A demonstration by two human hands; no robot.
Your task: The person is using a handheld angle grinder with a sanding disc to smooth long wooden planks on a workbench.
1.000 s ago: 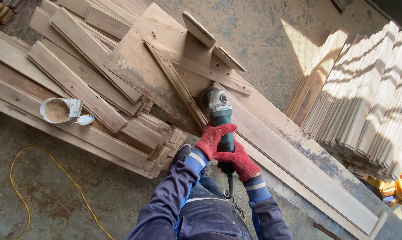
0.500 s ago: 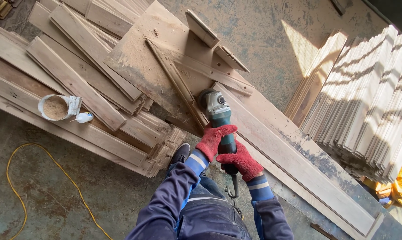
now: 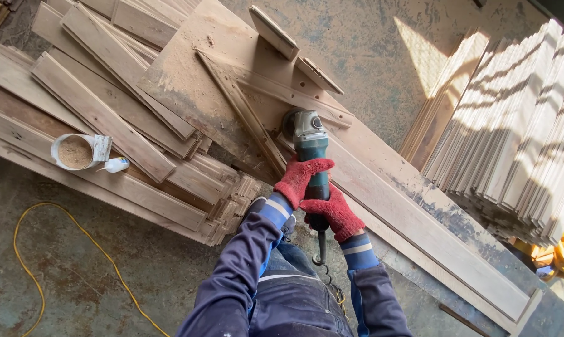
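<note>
Both my hands wear red knit gloves and grip a teal-bodied angle grinder point(image 3: 309, 140). My left hand point(image 3: 297, 180) wraps the front of its body, and my right hand point(image 3: 335, 211) holds the rear handle, where the cable hangs down. The grinder's grey head rests on the upper end of a long pale wooden board point(image 3: 419, 234) that runs down to the right. A big dusty plywood sheet point(image 3: 201, 81) lies under and beyond the grinder.
Many loose planks point(image 3: 101, 118) are piled at the left, with a small tub of sawdust point(image 3: 75, 152) and a little white bottle point(image 3: 115, 165) on them. A tall stack of thin boards point(image 3: 519, 131) stands at the right. A yellow cable point(image 3: 63, 231) loops on the floor.
The grinder and both hands have slid up along the board, toward its far end. The view has shifted slightly.
</note>
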